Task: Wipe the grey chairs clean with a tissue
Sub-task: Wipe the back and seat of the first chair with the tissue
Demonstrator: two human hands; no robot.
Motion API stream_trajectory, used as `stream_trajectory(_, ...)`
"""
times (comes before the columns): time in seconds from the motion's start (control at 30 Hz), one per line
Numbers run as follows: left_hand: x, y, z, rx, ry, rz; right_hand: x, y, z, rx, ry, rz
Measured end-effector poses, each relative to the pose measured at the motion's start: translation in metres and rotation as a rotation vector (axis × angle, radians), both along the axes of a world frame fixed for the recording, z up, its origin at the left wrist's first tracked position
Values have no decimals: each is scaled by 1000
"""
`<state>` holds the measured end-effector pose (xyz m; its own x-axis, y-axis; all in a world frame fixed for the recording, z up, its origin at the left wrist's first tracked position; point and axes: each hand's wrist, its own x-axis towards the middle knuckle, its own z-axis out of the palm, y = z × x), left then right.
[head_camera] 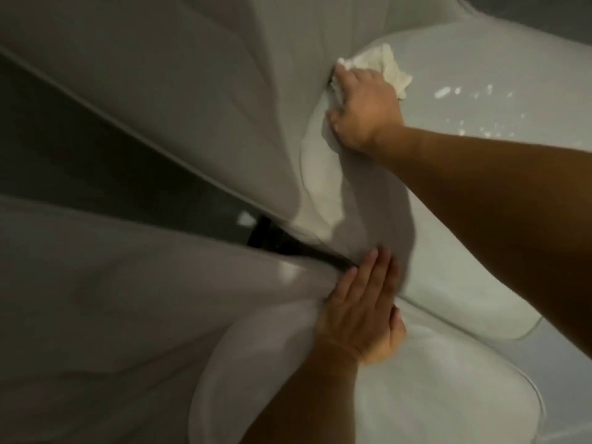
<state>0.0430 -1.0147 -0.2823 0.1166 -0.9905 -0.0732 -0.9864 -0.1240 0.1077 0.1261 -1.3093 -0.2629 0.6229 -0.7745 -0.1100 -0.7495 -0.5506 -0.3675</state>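
Observation:
Two grey upholstered chairs stand side by side, seen from above. My right hand (362,107) holds a crumpled white tissue (392,67) and presses it into the crease where the far chair's seat (480,193) meets its backrest (160,91). My left hand (362,315) rests flat, fingers straight, on the near chair where its backrest (112,299) meets its seat (432,398), close to the gap between the chairs. It holds nothing.
Small white flecks (445,91) lie scattered on the far seat to the right of the tissue. A dark gap (96,174) runs between the two backrests, with a black frame part (272,238) showing at its inner end.

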Motion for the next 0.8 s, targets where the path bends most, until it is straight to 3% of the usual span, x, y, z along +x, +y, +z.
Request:
stream_trajectory(0.23,-3,-2,4,58,-20,51,-41,86,26,159,-25,464)
stream_trajectory(0.33,-2,-1,2,49,-14,38,-69,92,34,190,13,537)
stream_trajectory(0.43,-3,1,1,47,-9,36,-91,76,45,179,-25,399)
stream_trajectory(0.63,-4,1,0,24,16,34,-99,8,61,14,-367,-247)
stream_trajectory(0.7,-3,1,-2,19,4,31,-86,-3,58,110,-349,-307)
stream_trajectory(0.8,-2,2,-4,22,-13,27,-70,7,41,214,-230,-154)
